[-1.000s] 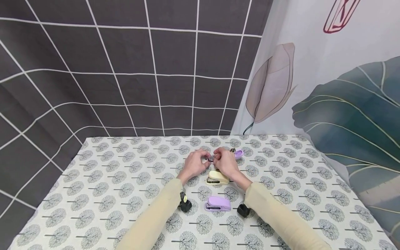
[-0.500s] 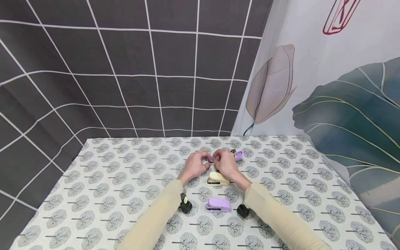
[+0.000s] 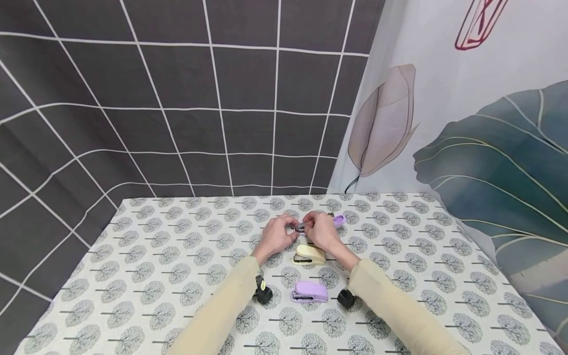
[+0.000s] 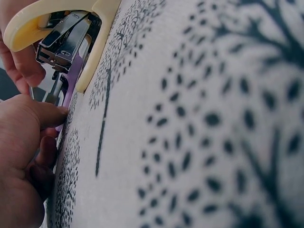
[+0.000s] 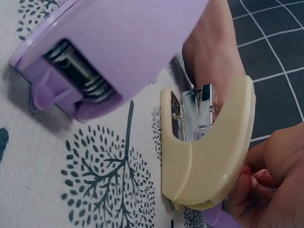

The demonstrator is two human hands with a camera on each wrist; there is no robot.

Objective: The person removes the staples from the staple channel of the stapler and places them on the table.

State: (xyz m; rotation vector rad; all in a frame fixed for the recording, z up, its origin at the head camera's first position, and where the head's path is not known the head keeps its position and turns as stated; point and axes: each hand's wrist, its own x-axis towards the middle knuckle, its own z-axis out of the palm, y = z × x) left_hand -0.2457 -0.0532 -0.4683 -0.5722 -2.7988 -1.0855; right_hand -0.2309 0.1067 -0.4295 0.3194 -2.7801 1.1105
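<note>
An opened purple stapler lies at the far end of a row of three on a table, its top showing to the right past a person's right hand and its metal inner part between the two hands. The left hand pinches the stapler's left end, thumb and forefinger meeting around it. The right hand has its fingers bent in over the metal part; whether its fingertips grip anything cannot be told, as the hand covers them.

Just in front of the hands, a cream stapler sits upright on its base, its mouth facing left and close to the right wrist. Nearer the person, apart from both hands, a second purple stapler stands the same way, between the two forearms.

Black devices are worn at both wrists, below the cuffs of pale yellow sleeves. A white tablecloth printed with dark round trees covers the table. Behind it hangs a dark cloth ruled with white lines; to the right, a pale curtain carries a pinkish-brown leaf, a large blue-green leaf and a red outlined drawing at the top.
</note>
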